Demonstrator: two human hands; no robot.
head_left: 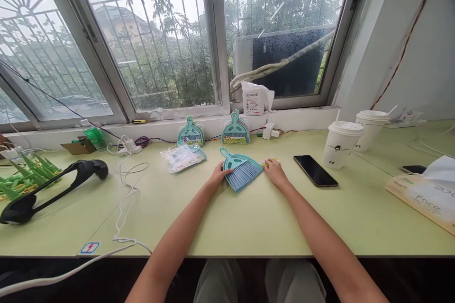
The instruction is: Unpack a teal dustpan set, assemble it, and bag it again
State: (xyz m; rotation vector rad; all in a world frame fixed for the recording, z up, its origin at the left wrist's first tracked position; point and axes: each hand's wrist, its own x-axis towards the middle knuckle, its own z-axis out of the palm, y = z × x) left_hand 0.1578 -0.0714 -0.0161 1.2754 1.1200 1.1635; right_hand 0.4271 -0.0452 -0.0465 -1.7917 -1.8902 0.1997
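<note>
A mint-green dustpan with a matching brush (243,176) nested in it lies on the table in front of me, its looped handle pointing up and left and its blue-grey bristles facing me. My left hand (217,174) grips the left edge of this set, with the thumb on top. At the set's right corner, my right hand (275,173) has its fingers closed over a small yellow-and-white label card (269,162), most of which they hide. Behind, to the left, lies a pile of clear plastic wrappers (182,156).
Wrapped dustpan sets (191,131) stand against the sill. On the right are a phone (314,171), lidded paper cups (341,144) and a tissue pack (423,194). A black headset-like strap (73,177), white cable (122,208) and green plant-like pieces (28,175) lie left.
</note>
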